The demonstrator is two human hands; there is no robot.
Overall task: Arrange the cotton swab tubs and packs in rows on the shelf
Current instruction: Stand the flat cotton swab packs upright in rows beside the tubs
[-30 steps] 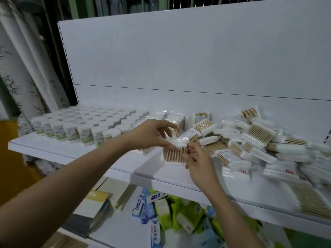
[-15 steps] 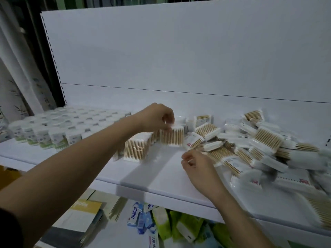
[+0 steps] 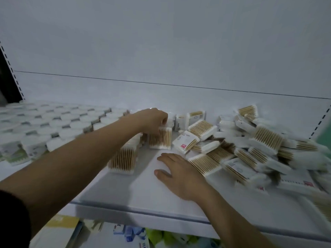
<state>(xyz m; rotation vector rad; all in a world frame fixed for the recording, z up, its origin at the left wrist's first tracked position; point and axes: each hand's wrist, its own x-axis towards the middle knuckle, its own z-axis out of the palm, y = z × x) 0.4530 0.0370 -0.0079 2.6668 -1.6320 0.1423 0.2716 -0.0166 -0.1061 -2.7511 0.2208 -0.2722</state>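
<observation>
A: Containers?
B: White-lidded tubs in rows at the shelf's left; contents not visible. Clear packs of wooden-stick swabs heaped on the right.
A: Grip?
B: Left hand curls its fingers over the top of an upright pack, beside another standing pack. Right hand lies flat, fingers straight, on bare shelf, touching the heap's edge and holding nothing.

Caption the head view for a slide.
Left hand grips an upright swab pack; right hand lies flat on the shelf beside the loose pile.
</observation>
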